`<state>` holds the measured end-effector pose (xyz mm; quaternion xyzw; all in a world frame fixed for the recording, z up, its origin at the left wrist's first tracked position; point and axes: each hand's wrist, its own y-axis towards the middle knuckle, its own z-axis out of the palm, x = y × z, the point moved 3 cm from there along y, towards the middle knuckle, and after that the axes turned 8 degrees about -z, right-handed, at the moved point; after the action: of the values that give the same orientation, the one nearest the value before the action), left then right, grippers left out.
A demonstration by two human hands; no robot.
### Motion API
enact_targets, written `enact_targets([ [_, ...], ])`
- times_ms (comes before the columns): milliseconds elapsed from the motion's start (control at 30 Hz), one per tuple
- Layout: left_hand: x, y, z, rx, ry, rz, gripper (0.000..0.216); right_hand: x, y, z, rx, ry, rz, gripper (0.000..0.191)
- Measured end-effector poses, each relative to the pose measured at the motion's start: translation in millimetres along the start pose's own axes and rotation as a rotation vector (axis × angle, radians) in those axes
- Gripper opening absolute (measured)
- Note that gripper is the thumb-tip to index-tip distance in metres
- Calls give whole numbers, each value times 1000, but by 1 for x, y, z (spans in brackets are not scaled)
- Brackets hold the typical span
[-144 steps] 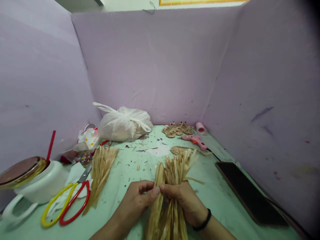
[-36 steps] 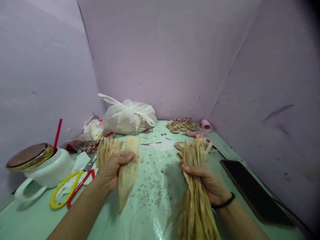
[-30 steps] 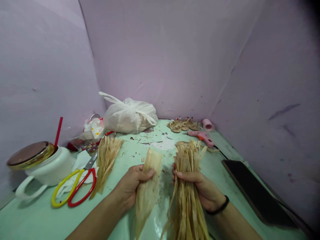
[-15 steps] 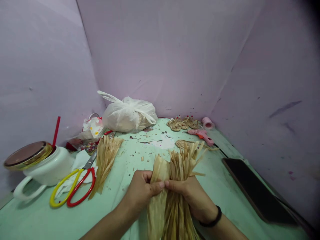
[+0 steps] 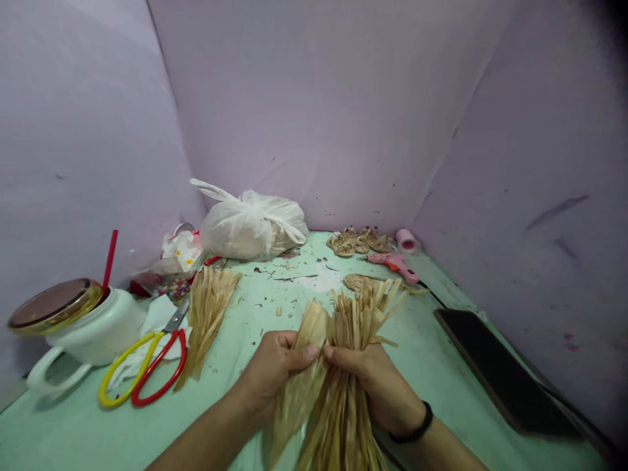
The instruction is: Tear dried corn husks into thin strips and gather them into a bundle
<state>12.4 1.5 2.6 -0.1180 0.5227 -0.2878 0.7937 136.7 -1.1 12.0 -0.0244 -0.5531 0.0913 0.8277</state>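
Note:
My left hand [image 5: 275, 369] pinches a wide, pale dried husk strip [image 5: 300, 392] between thumb and fingers. Beside it, my right hand [image 5: 377, 376], with a black band at the wrist, is closed around a thick bundle of dried husk strips [image 5: 350, 327]. The bundle fans out above and below the grip. Both thumbs lie close together where the wide strip meets the bundle. The lower ends of the strips run out of the bottom of the view, and the fingers behind them are hidden.
Left stand a white mug [image 5: 105, 327], red-and-yellow-handled scissors [image 5: 147, 373] and another husk bundle [image 5: 209, 320]. A tied plastic bag [image 5: 252, 226] lies behind. Woven pieces [image 5: 358, 242], a pink glue gun [image 5: 395, 263], a pink roll [image 5: 407, 240] and a dark phone [image 5: 505, 373] are right.
The wide strip has tilted, its lower end swinging left and apart from the bundle. My left hand has shifted slightly left; the right hand keeps its grip.

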Motion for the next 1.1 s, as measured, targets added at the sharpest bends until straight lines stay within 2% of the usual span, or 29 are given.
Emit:
enact_targets([
  [133, -10, 2, -5, -8, -29, 6, 19, -2, 3, -6, -1, 153, 141, 13],
  [333, -21, 5, -24, -195, -61, 31, 15, 6, 12, -23, -13, 333, 322, 7],
  [433, -34, 4, -36, -255, -101, 61, 11, 18, 17, -34, 1, 349, 224, 13],
  [533, -48, 1, -45, -263, -112, 54, 8, 33, 18, -42, -3, 348, 88, 24],
  [633, -57, -2, -48, -255, -92, 48, 7, 39, 15, -43, -5, 326, 112, 21],
  [767, -47, -3, -37, -181, -102, 52, 12, 27, 12, -38, -68, 236, 179, 35],
  [867, -28, -3, -22, -97, -50, 62, 16, 9, 12, -31, -84, 163, 197, 27],
  [1000, -9, -3, -2, 7, 7, 79, 21, -3, 11, -21, -39, 106, 98, 22],
  [1100, -2, -4, 6, -3, 49, 85, 25, -2, 7, -12, 15, 75, 32, 21],
])
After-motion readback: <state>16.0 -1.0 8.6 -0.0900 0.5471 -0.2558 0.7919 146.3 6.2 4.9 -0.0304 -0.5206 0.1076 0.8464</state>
